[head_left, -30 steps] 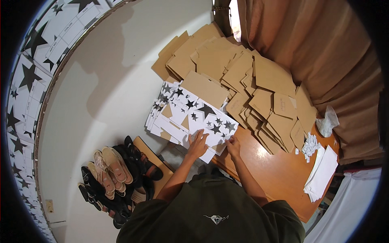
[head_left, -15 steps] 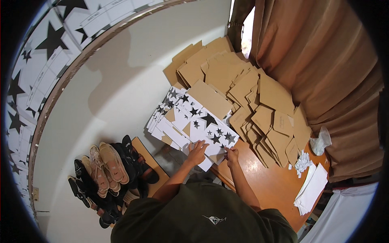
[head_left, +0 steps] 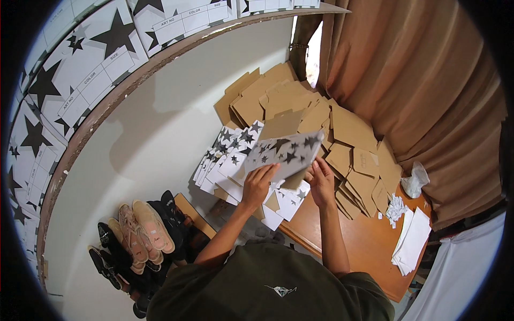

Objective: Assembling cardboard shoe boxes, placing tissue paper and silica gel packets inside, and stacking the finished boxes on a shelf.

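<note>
1 star-print card, now lifted off pile at L edge of table, so loose — my L hand & R hand gripping, fingers near-closed.

Sandals at left, brown curtain at right, plastic bag near white papers

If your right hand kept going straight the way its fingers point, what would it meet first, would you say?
The right hand would probably meet the star-printed sheet first, at its right edge; beyond seems the brown cardboard pile, though depth is unclear.
</note>
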Motion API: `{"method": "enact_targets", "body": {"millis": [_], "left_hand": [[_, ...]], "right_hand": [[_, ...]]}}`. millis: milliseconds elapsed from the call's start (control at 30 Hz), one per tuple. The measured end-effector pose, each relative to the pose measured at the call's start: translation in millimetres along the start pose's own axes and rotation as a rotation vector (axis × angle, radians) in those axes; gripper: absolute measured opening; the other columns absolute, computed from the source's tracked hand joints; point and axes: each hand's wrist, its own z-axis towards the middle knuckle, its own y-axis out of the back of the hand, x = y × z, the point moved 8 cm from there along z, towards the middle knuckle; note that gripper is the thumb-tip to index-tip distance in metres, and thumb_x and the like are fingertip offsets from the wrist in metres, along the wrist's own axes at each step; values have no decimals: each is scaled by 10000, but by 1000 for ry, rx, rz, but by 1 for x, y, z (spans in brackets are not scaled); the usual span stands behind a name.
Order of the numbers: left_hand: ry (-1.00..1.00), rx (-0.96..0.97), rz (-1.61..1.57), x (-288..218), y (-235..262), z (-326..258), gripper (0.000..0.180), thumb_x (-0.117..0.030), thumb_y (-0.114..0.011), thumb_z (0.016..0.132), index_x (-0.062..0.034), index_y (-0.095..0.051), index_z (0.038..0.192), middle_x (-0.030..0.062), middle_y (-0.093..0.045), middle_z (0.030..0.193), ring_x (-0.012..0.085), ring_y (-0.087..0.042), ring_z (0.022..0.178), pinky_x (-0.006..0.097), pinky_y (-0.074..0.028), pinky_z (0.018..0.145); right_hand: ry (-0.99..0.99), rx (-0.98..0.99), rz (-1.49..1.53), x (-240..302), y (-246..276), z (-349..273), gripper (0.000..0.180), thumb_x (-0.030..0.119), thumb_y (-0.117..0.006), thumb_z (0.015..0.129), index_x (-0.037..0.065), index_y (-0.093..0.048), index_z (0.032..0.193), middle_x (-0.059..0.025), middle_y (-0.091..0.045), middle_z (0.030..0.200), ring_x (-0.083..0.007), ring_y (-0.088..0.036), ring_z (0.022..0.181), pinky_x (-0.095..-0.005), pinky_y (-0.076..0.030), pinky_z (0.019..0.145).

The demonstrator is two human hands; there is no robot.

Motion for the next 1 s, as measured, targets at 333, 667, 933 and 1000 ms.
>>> {"method": "enact_targets", "body": {"millis": [333, 667, 933, 1000], "left_hand": [[386, -5, -733, -18, 53, 50, 319, -254, -600, 1037, 58, -664, 1022, 136, -686, 857, 152, -588, 746, 358, -487, 700], [381, 172, -1173, -91, -6, 43, 319, -254, -585, 1051, 51, -653, 1111, 72, -703, 957, 99, -587, 864, 279, -490, 790], [312, 409, -1176, -176, -48, 32, 331, -287, -595, 1047, 37, -634, 995, 0, -592, 799, 61, -454, 708, 252, -418, 645], [279, 486, -1084, -194, -62, 23, 328, -280, -593, 1045, 42, -627, 997, 7, -603, 804, 70, -468, 720, 265, -430, 657]], "right_hand": [[330, 3, -1229, 13, -20, -71, 1270, 539, -901, 664, 9, -206, 1587, -288, -269, 1602, -426, -243, 1507, -482, -230, 1222], [383, -210, -1012, 45, 21, -171, 470, 280, -628, 974, 46, -555, 1376, -250, -645, 1243, -400, -634, 1141, -432, -488, 971], [273, -735, -1019, 102, 95, -277, 242, 182, -527, 1041, -41, -623, 1050, -208, -605, 804, -266, -597, 714, -366, -481, 693], [237, -777, -1033, 111, 118, -304, 304, 225, -507, 1061, -57, -622, 1068, -171, -598, 774, -204, -562, 714, -346, -474, 689]]}}
